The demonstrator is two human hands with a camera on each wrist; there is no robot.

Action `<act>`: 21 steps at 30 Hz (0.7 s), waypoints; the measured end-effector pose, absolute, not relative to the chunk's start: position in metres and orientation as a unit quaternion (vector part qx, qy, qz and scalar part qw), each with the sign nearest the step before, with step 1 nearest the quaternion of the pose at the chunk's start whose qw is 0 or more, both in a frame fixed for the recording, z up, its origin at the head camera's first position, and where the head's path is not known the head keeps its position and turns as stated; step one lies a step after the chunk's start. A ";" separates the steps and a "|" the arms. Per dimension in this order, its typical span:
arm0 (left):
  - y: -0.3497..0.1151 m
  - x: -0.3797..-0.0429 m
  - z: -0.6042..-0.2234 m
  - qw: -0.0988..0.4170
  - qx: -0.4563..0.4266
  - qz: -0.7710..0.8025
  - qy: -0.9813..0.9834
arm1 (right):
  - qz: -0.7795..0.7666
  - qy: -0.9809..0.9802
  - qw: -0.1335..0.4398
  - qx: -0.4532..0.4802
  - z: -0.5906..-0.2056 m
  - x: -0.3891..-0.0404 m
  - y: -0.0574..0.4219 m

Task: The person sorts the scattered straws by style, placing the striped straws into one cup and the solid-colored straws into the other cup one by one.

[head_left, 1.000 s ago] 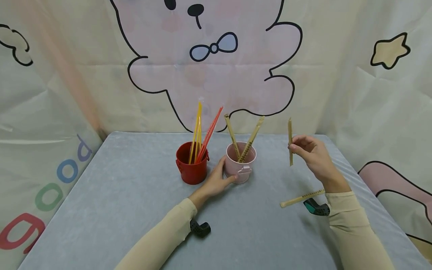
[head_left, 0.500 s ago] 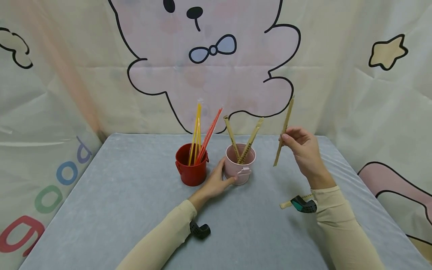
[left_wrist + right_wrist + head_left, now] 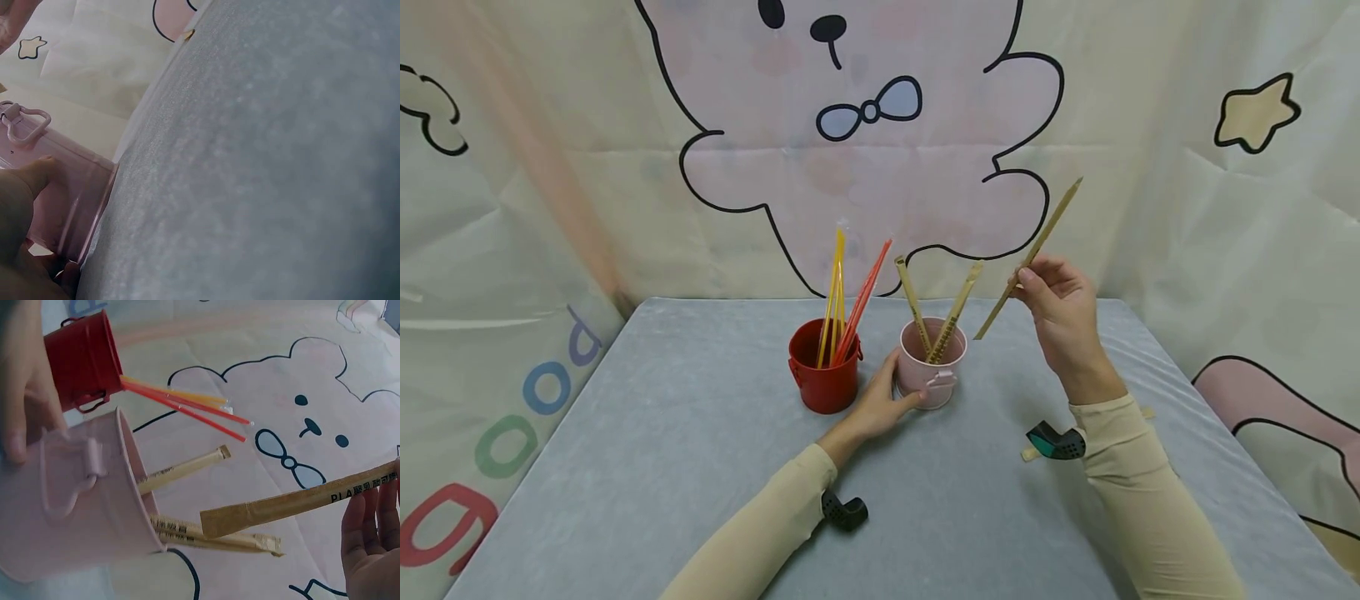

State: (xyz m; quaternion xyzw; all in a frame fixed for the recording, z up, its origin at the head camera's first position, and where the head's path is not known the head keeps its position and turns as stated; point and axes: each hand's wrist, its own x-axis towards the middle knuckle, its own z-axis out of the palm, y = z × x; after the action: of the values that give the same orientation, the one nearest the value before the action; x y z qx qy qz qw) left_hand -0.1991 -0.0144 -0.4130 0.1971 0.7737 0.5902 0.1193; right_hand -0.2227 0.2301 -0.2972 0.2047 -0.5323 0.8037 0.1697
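In the head view my left hand (image 3: 874, 408) holds the small pink bucket (image 3: 917, 382) around its side, thumb toward the front near the handle. Several paper-wrapped straws (image 3: 959, 310) lean inside that bucket. My right hand (image 3: 1063, 325) pinches another paper-wrapped straw (image 3: 1054, 223) in the air to the bucket's right. It tilts, its lower end near the bucket's rim but apart from it. Printed lettering shows on the held straw's wrapper (image 3: 275, 506) in the right wrist view. The left wrist view shows fingers against the pink bucket's wall (image 3: 69, 194).
Left of the pink bucket stands a red bucket (image 3: 823, 385) with yellow straws (image 3: 839, 275) and red straws (image 3: 868, 287). One more wrapped straw (image 3: 1028, 454) lies on the blue-grey tablecloth (image 3: 700, 417), mostly hidden by the right wrist. A printed curtain (image 3: 587, 217) hangs behind.
My right hand has moved left and up toward the pink bucket, and the held straw has gone from upright to slanted, lower end leftward. The left hand and both buckets stay put.
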 end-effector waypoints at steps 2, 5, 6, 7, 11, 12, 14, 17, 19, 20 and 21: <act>-0.015 -0.199 -0.414 0.123 0.196 0.587 0.776 | 0.807 -0.530 0.167 0.199 -0.295 -0.223 0.226; -0.014 -0.204 -0.426 0.122 0.192 0.585 0.779 | 0.806 -0.535 0.159 0.195 -0.296 -0.224 0.219; -0.013 -0.207 -0.431 0.120 0.190 0.584 0.780 | 0.805 -0.539 0.156 0.192 -0.297 -0.225 0.216; -0.012 -0.209 -0.437 0.119 0.189 0.582 0.782 | 0.805 -0.542 0.151 0.190 -0.300 -0.226 0.214; -0.010 -0.218 -0.453 0.106 0.183 0.578 0.788 | 0.804 -0.553 0.134 0.173 -0.313 -0.230 0.206; -0.010 -0.218 -0.453 0.105 0.183 0.578 0.788 | 0.804 -0.556 0.131 0.165 -0.317 -0.231 0.205; -0.009 -0.219 -0.454 0.095 0.191 0.575 0.790 | 0.802 -0.564 0.124 0.152 -0.323 -0.232 0.203; -0.008 -0.220 -0.456 0.079 0.203 0.569 0.793 | 0.800 -0.573 0.109 0.138 -0.331 -0.233 0.203; -0.007 -0.221 -0.457 0.070 0.209 0.567 0.794 | 0.796 -0.583 0.102 0.130 -0.337 -0.233 0.204; -0.007 -0.221 -0.456 0.069 0.208 0.568 0.793 | 0.793 -0.588 0.098 0.125 -0.341 -0.234 0.204; -0.008 -0.221 -0.456 0.068 0.207 0.569 0.793 | 0.791 -0.593 0.094 0.121 -0.344 -0.234 0.205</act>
State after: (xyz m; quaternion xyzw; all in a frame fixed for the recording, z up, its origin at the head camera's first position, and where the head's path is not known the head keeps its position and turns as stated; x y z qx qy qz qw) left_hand -0.2207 -0.0076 -0.4560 0.2067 0.7927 0.5694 0.0683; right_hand -0.2344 0.2048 -0.3445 0.1207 -0.5927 0.7908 0.0936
